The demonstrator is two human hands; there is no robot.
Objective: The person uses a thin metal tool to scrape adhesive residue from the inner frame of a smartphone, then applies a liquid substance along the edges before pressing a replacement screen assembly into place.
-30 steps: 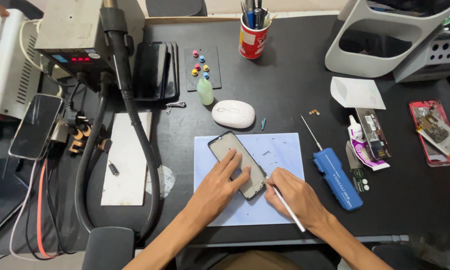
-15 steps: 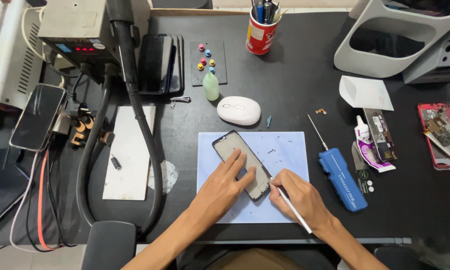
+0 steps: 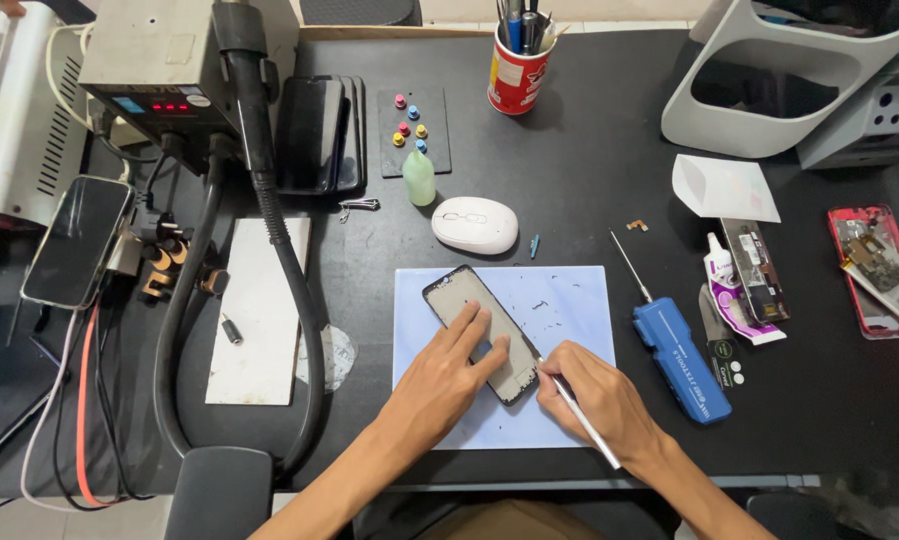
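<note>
Pinched in the right hand (image 3: 605, 400), like a pen, is a thin silver metal tool (image 3: 580, 420); its tip meets the lower right edge of a dark, frameless rectangular phone (image 3: 482, 332). That phone lies slanted on a pale blue rectangular mat (image 3: 570, 300) at the front middle of the black worktop (image 3: 590, 170). Flat on the phone's lower half rests the left hand (image 3: 450, 385), fingers spread, pressing rather than clasping, so its grip is released.

From the head view, compared with a second ago, both hands and the phone sit in the same arrangement; only the camera has shifted slightly (nothing on the mat looks moved). The work along that phone edge appears unchanged.

Containers: a red cylindrical cup (image 3: 518, 75) at the back holds pens and slim tools upright. A small pale green plastic bottle (image 3: 419, 178) stands beside a dark tray with coloured knobs (image 3: 414, 130). A white oval computer mouse (image 3: 475, 224) lies just behind the mat, and a blue electric screwdriver (image 3: 680, 360) lies to its right.
</note>
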